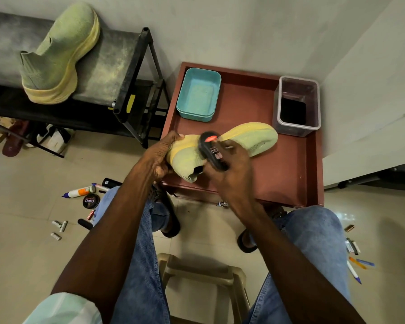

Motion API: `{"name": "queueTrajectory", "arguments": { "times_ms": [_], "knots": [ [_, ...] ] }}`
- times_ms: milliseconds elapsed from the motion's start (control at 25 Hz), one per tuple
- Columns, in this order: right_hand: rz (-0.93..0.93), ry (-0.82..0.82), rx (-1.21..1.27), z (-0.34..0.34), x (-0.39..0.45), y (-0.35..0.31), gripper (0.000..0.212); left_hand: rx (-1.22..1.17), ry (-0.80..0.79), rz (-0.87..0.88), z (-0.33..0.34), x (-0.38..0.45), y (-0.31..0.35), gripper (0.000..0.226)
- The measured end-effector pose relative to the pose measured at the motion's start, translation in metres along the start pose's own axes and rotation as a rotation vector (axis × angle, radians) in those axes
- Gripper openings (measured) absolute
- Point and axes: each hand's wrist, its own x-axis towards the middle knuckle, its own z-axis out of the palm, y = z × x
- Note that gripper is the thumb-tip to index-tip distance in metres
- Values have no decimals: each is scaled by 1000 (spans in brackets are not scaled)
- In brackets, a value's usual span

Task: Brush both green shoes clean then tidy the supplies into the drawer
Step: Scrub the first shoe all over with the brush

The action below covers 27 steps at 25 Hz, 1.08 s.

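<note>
Head view: worn on the person's head, facing forward and steeply down
Nearness: close above the tabletop (288, 174) and knees

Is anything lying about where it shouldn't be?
Yes. Small supplies are scattered on the tiled floor: a white glue bottle and round black polish tin by the left knee, pens by the right.

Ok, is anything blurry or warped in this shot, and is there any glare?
Head view: the brush in the right hand is motion-blurred, while the shoe gripped by the left hand stays sharp; the wide lens bows the wall edges; a soft glare sits on the floor tile at right.
</note>
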Motion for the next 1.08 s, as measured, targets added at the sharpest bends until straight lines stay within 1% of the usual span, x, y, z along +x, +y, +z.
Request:
{"name": "queueTrajectory", "arguments": {
  "times_ms": [40,80,120,160,200,240,280,320,400,440,480,520,600,640,680,720,760,800,840,880,960,1000,1040,1080],
  "knots": [
    [-128,-117,-11,10,-17,-11,50,7,-27,-23,2,-3,0,24],
    [-251,-169,-53,14,-24,-12,47,10,-40,-36,2,-3,0,25],
    [-297,-167,-64,12,-19,-8,46,10,-31,-30,1,-3,0,28],
    [-238,-105,-75,6,-5,1,46,8,1,-8,0,-1,0,33],
    [-120,4,-87,-3,8,14,46,0,35,10,-1,-1,-1,36],
    [-2,112,-71,-10,16,20,46,-10,53,25,-1,0,-1,37],
    [55,167,-29,-13,17,20,45,-14,58,30,-1,-1,-1,36],
    [25,135,-3,-10,12,12,44,-11,45,31,0,-3,-1,34],
    [-199,-69,-27,8,-16,-11,44,-10,-26,-9,3,-7,0,34],
    [-296,-129,-49,12,-21,-10,44,-7,-50,-22,4,-7,0,36],
    [-300,-132,-50,8,-13,-7,45,-7,-36,-19,4,-6,0,39],
    [-218,-66,-69,1,1,4,45,-10,1,1,3,-5,0,40],
    [30,152,-154,-16,25,25,47,-19,48,36,2,-7,0,33],
    [90,196,-158,-17,28,27,49,-17,52,43,3,-7,0,30],
    [79,167,-139,-12,23,20,52,-17,43,41,4,-8,0,27],
    [14,77,-116,-1,11,4,53,-22,31,31,5,-9,0,23],
    [-104,-34,-97,11,-7,-10,51,-24,9,6,7,-13,0,20],
    [-217,-111,-96,19,-21,-14,48,-25,-13,-9,8,-15,0,20],
    [-274,-129,-96,18,-22,-13,48,-28,-15,-8,7,-14,0,21],
    [-236,-98,-95,11,-13,-6,49,-34,9,9,6,-13,0,24],
    [-17,123,-116,-11,12,18,49,-50,49,52,5,-12,0,26],
    [56,203,-128,-16,18,25,48,-48,56,67,5,-12,0,24],
    [60,214,-136,-14,17,24,48,-34,60,66,5,-14,0,23],
    [-12,162,-136,-5,9,15,49,-29,54,54,7,-15,1,24]
  ]
}}
